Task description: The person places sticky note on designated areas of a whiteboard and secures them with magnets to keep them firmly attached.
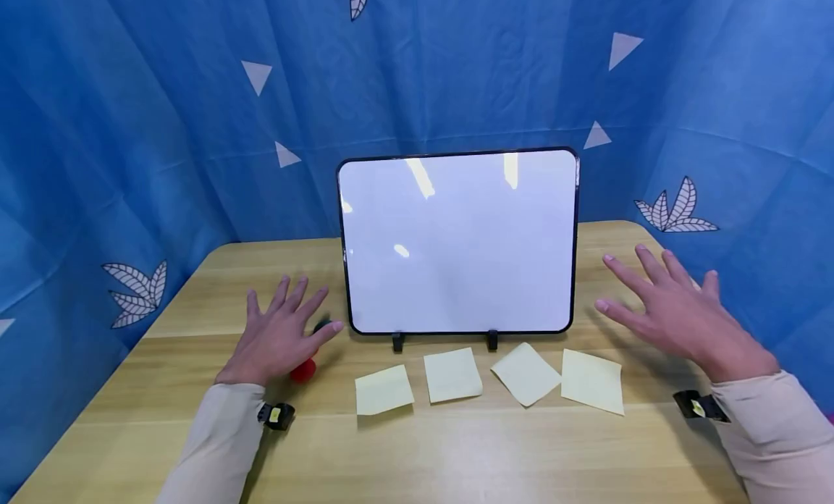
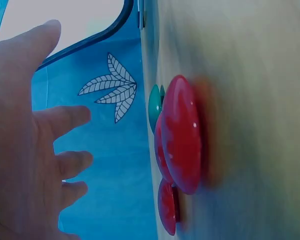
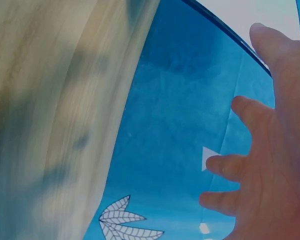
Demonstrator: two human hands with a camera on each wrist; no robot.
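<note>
My left hand [image 1: 276,337] hovers over the table's left side with its fingers spread, holding nothing. Beneath it lie several round, domed, button-like pieces: a large red one [image 2: 181,135], smaller red ones [image 2: 167,206] and a green one [image 2: 154,107]. In the head view the hand hides most of them, leaving a red piece [image 1: 302,371] partly visible. My right hand [image 1: 680,316], fingers also spread, is held above the table's right side and touches nothing. Between the hands stands a blank whiteboard [image 1: 459,250] with a black frame.
Several pale yellow sticky notes lie in a row before the whiteboard: one at left [image 1: 384,390], two in the middle [image 1: 453,375] and one at right [image 1: 592,381]. Small black feet [image 1: 398,342] support the board. A blue curtain [image 1: 456,62] surrounds the wooden table [image 1: 469,460].
</note>
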